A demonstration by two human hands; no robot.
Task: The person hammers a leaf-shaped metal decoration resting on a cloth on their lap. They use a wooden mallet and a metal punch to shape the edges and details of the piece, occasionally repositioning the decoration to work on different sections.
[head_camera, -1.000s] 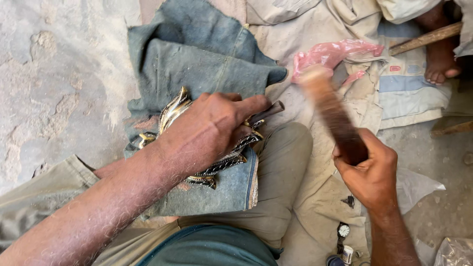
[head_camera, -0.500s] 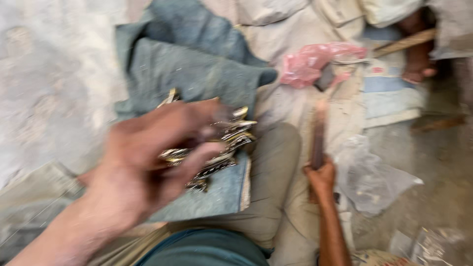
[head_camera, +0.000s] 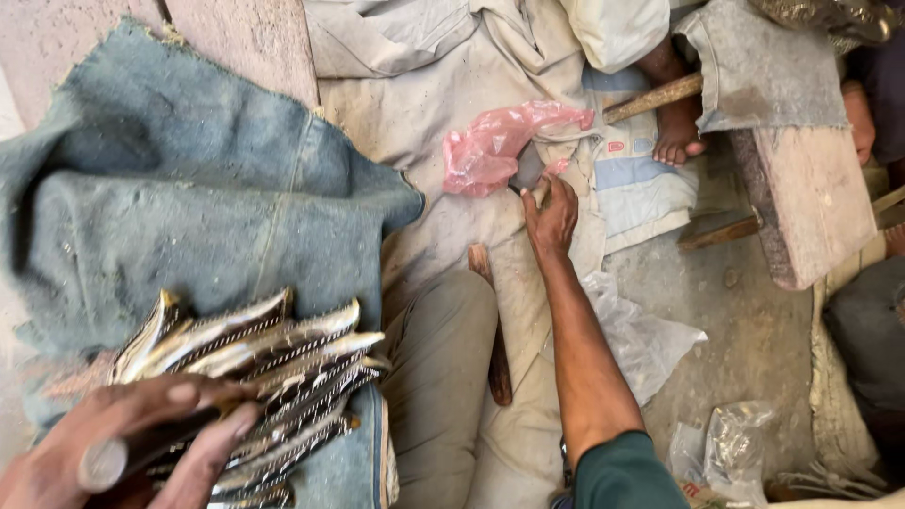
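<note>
Left hand (head_camera: 132,443) holds toothed metal strips (head_camera: 264,377) over cloth edge.

Left hand (head_camera: 123,452) grips metal strips (head_camera: 264,377); right hand (head_camera: 551,217) touches pink bag (head_camera: 495,146).

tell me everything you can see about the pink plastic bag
The pink plastic bag is thin, translucent and crumpled into a loose bunch, lying on the dusty beige cloth spread over the ground. It looks soft and mostly empty; any contents are hidden. The right hand reaches to its lower right edge, fingertips at or just beside it. A wooden stick lies just to its right.
</note>
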